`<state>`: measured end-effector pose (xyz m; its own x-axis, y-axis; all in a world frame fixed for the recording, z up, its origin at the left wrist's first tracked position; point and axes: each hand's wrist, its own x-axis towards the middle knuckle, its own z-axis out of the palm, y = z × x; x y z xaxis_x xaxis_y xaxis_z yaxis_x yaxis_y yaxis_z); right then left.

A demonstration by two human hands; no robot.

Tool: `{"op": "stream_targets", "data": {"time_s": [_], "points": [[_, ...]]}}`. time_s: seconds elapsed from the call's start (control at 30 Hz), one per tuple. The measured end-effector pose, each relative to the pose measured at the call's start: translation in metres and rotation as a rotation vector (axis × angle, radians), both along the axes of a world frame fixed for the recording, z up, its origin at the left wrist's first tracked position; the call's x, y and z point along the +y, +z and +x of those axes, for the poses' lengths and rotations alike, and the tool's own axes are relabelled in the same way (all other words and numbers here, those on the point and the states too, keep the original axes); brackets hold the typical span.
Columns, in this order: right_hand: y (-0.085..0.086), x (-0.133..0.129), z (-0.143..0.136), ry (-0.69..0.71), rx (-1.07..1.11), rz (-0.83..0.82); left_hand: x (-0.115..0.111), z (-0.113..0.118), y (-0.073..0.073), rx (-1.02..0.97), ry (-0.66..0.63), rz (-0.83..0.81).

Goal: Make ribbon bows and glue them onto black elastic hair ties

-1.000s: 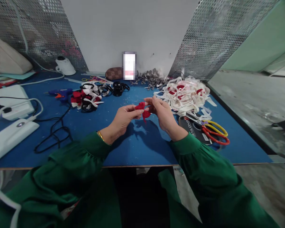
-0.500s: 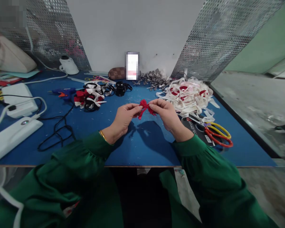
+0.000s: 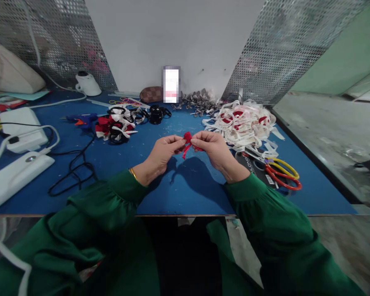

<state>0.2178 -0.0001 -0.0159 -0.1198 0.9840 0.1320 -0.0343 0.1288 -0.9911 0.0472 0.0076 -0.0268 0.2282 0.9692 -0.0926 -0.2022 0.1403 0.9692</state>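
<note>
A small red ribbon bow (image 3: pixel 187 137) is pinched between my two hands above the blue table (image 3: pixel 172 197). My left hand (image 3: pixel 164 151) grips its left side between thumb and fingers. On the other side, my right hand (image 3: pixel 213 151) pinches the bow, its fingertips covering part of the red fabric. One red tail hangs down between the hands. To the right of my right hand lies a pile of white and red ribbons (image 3: pixel 243 125).
Scissors (image 3: pixel 280 172) with red and yellow handles lie at the right on a black package. At the left are finished-looking bows (image 3: pixel 115 123), a blue glue gun (image 3: pixel 82 119), black cable and a white power strip (image 3: pixel 21 172). A lit phone (image 3: pixel 172 85) stands behind.
The bow looks more bunched and covered by the fingers, with a tail hanging lower. Both hands have drawn slightly closer together around it.
</note>
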Motion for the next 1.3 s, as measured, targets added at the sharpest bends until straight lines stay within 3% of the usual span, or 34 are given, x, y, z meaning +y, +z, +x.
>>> {"op": "stream_targets", "data": {"time_s": [0.13,0.23,0.33,0.5,0.93,1.07,1.3], "points": [[-0.002,0.002,0.001,-0.056,-0.112,0.073,-0.001,-0.001,0.004,0.011,0.002,0.098],[-0.003,0.002,0.000,-0.009,-0.162,0.088,-0.001,-0.001,0.006,0.035,0.079,0.142],[-0.001,0.002,0.001,0.026,-0.123,0.095,0.001,-0.002,0.006,0.012,0.144,0.117],[0.006,0.005,0.010,-0.064,0.005,-0.026,0.005,-0.003,0.004,-0.048,0.185,0.076],[-0.004,0.002,0.002,-0.074,-0.026,0.095,-0.002,0.000,0.004,0.072,0.011,0.012],[-0.008,0.002,0.003,-0.071,-0.103,0.148,-0.003,0.001,0.003,0.137,0.018,0.043],[-0.008,0.000,0.001,-0.141,-0.373,0.262,-0.005,0.001,0.003,0.204,-0.091,-0.016]]}}
